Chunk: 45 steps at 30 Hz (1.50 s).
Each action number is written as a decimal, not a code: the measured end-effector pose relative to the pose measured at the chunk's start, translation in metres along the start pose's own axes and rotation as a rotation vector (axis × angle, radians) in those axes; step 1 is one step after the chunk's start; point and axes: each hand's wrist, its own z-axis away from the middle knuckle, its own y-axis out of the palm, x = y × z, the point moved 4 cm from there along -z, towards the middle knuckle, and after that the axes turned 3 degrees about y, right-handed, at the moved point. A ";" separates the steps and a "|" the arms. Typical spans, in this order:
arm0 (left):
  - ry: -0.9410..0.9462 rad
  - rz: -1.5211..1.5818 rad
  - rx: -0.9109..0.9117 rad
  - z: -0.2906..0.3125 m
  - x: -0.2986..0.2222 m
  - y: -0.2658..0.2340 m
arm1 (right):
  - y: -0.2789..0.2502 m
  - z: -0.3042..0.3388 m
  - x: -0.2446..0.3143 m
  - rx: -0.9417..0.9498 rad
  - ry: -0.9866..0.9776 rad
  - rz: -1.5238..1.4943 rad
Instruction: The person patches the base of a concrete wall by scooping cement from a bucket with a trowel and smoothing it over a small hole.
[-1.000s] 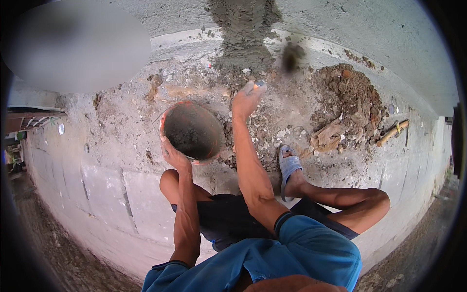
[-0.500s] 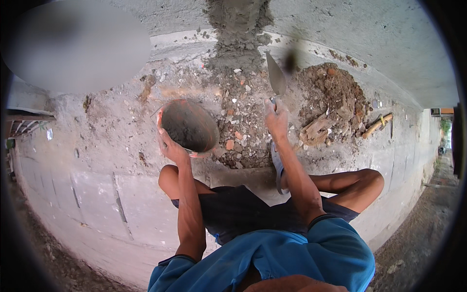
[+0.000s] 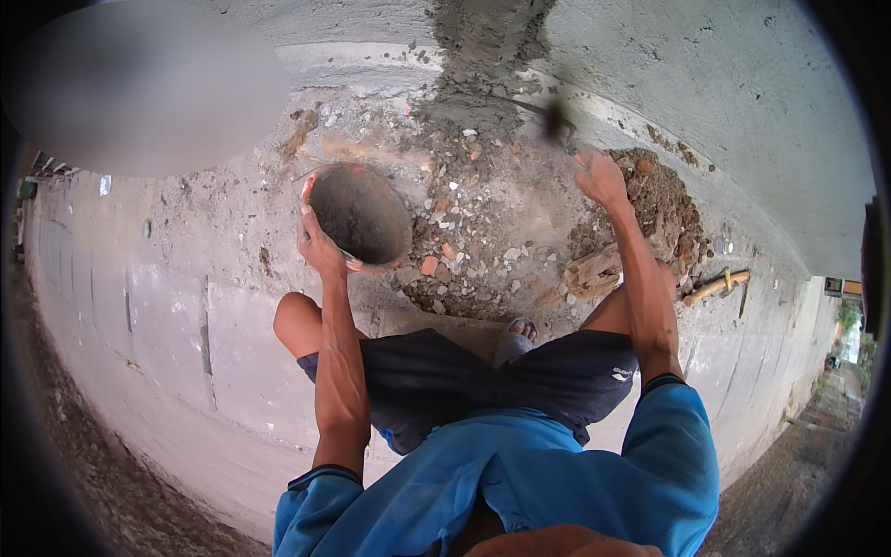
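My left hand (image 3: 319, 243) grips the near left rim of an orange bucket (image 3: 373, 268), which leans with its mouth toward me. Grey wet mortar (image 3: 357, 218) lies inside it. Out in front, my right hand (image 3: 602, 177) is closed around the handle of a trowel (image 3: 525, 106). The trowel's blade appears nearly edge-on and points left, at the foot of a strip of wet mortar (image 3: 484, 46) on the wall. A dark blurred spot hides part of the trowel between blade and hand.
Right of the bucket lies scattered rubble (image 3: 455, 246). A heap of brown soil (image 3: 664, 190) stands by the wall (image 3: 705, 84), with a wooden-handled tool (image 3: 716, 288) beyond it. My sandalled foot (image 3: 513, 342) is below the rubble. A blurred pale oval covers the upper left.
My right hand has moved right and forward with the trowel, whose blade has swung from upright to pointing left at the wall. My left hand stays on the bucket. My legs have shifted.
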 end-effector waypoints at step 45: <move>0.010 0.064 -0.072 0.003 0.009 -0.001 | 0.049 -0.116 0.037 0.033 -0.361 -0.010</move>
